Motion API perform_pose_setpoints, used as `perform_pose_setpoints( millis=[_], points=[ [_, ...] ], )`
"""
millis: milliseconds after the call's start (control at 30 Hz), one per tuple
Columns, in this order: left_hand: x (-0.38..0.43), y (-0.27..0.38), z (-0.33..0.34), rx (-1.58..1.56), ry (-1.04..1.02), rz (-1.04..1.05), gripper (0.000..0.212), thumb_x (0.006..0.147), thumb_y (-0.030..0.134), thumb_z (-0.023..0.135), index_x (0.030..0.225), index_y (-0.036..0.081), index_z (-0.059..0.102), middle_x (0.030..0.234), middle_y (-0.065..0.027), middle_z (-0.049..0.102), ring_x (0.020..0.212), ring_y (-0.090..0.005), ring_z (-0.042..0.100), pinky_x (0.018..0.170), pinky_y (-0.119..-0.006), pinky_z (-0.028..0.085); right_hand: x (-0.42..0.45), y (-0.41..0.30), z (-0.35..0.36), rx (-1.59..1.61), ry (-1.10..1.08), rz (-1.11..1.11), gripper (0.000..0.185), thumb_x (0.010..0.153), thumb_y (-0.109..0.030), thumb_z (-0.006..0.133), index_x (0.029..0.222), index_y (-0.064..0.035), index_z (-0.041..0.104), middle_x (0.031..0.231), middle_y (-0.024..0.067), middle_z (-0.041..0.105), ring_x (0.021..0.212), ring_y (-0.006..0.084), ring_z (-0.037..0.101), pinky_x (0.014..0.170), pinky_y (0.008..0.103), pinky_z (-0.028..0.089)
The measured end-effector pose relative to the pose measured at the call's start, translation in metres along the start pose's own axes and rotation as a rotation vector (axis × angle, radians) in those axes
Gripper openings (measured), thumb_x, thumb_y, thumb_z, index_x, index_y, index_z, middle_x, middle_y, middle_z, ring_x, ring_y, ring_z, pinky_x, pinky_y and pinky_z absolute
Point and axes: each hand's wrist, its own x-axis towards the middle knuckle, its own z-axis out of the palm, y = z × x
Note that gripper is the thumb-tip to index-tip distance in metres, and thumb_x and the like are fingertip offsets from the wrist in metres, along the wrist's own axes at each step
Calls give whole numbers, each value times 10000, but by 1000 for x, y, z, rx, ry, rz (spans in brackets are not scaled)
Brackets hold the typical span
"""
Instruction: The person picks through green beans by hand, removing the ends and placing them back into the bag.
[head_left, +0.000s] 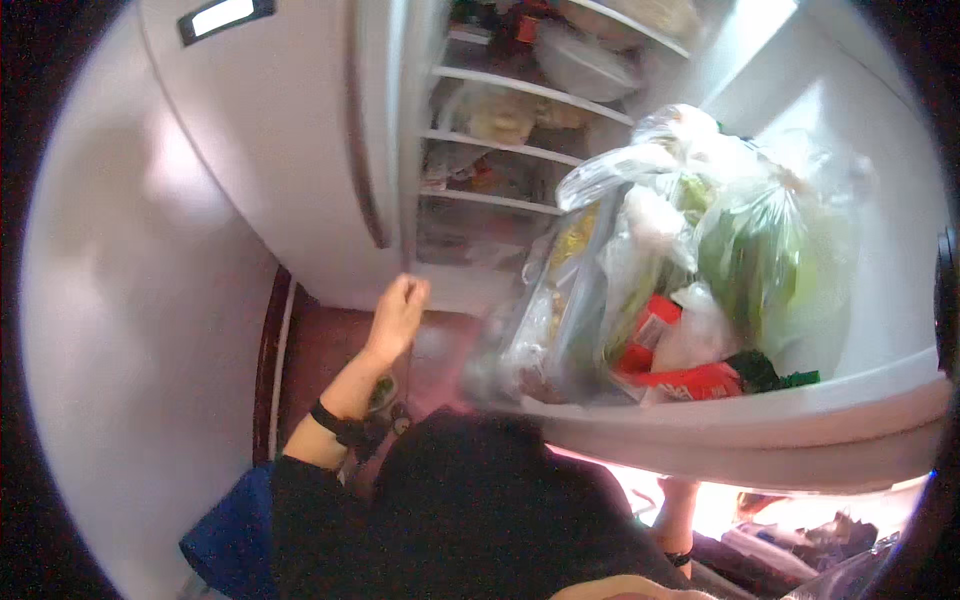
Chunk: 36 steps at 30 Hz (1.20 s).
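My left hand (402, 311) hangs above the reddish floor, near the lower edge of a refrigerator or freezer compartment with shelves; its fingers are curled, and whether they hold something small is unclear. My right hand (679, 486) is at the underside of a pulled-out white drawer or door bin (750, 435), its fingers hidden behind the rim. That bin holds greens in clear plastic bags (757, 262), red packages (690, 382) and a knotted white plastic bag (660, 217). Beside these stands a clear container (577, 300) with bagged food.
White shelves (532, 90) with bagged food rise beyond the left hand. A white door (277, 135) with a long dark handle recess stands at the left. A bowl with something green (382, 391) is on the floor below my left forearm. More packages (832, 532) lie at the lower right.
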Motion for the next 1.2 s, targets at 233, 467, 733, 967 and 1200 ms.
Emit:
perform_pose_setpoints(
  millis=[233,467,733,967,1200],
  points=[
    [-166,-75,107,339,-500,-297,446,825,397,478,980,-5,593,921,-260,578,875,-405,555,726,-446,445,-13,-29,-31,28,-308,-8,176,785,-178,609,758,-32,515,787,110,557,797,192,528,727,386,421],
    [-291,-90,116,174,-853,-392,422,797,378,568,957,-12,577,930,-231,590,904,-338,571,750,-411,442,79,7,-25,12,-269,-81,165,838,-186,546,779,-49,475,750,85,508,748,172,486,746,398,429],
    [-466,-114,171,72,-776,-886,688,820,417,533,1336,42,275,1402,-158,229,1286,-367,214,1017,-454,266,79,32,32,-386,157,-434,402,822,-42,475,1190,77,366,1167,198,487,1106,280,469,928,377,415],
    [-467,-94,256,277,-954,-966,594,860,315,482,1367,133,231,1451,-92,91,1323,-369,65,997,-594,195,46,189,15,-912,-632,-198,277,762,-22,599,1036,-15,562,1126,155,553,1081,272,516,912,362,395],
    [-514,-104,330,179,-319,-991,655,766,374,613,1304,98,363,1445,-115,83,1309,-367,110,1000,-576,204,123,346,23,-835,-604,182,229,778,-62,598,1003,-23,576,973,92,616,850,166,601,714,287,477]
  ],
)
